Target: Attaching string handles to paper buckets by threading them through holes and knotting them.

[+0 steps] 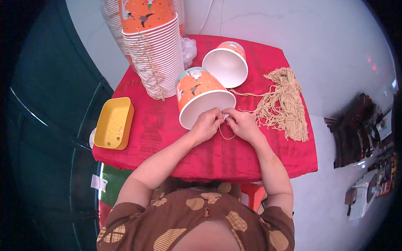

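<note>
An orange paper bucket [195, 87] with a white inside lies tipped on the table, its mouth toward me. At the lower right of its rim, my left hand [206, 124] and my right hand [245, 125] are close together, fingertips pinched. Between them they hold a tan cord [223, 134], whose loop hangs below the fingers. A small whitish bit shows at the right fingertips, too small to name. Whether the cord passes through the bucket's wall is hidden by the fingers.
A tall stack of nested paper buckets [154, 58] with cord handles stands at the back left. Behind lies another bucket [228, 67] on its side. To the right is a bundle of tan cords [285, 106]. A yellow plastic tub [124, 133] sits at the left edge of the red-covered table [201, 161].
</note>
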The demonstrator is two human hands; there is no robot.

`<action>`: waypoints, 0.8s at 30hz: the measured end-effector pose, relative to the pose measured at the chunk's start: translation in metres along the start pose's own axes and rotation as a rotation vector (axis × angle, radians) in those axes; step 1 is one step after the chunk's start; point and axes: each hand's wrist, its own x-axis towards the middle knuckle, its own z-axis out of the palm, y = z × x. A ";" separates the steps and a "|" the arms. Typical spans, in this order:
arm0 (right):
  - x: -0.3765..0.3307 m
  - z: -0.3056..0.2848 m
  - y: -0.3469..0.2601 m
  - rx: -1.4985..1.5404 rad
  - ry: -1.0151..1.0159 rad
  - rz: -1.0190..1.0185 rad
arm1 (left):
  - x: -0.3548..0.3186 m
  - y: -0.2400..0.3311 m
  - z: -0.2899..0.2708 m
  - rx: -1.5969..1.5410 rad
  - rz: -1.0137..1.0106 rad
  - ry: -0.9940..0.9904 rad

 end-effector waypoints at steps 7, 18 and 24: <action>0.002 0.002 -0.001 0.060 -0.028 0.046 | 0.001 0.002 -0.003 0.002 0.012 0.014; 0.001 0.009 0.000 0.028 0.015 0.029 | 0.007 -0.005 -0.007 -0.120 -0.097 -0.001; -0.001 0.008 -0.005 0.108 -0.027 0.018 | 0.011 0.001 -0.014 -0.280 -0.290 -0.072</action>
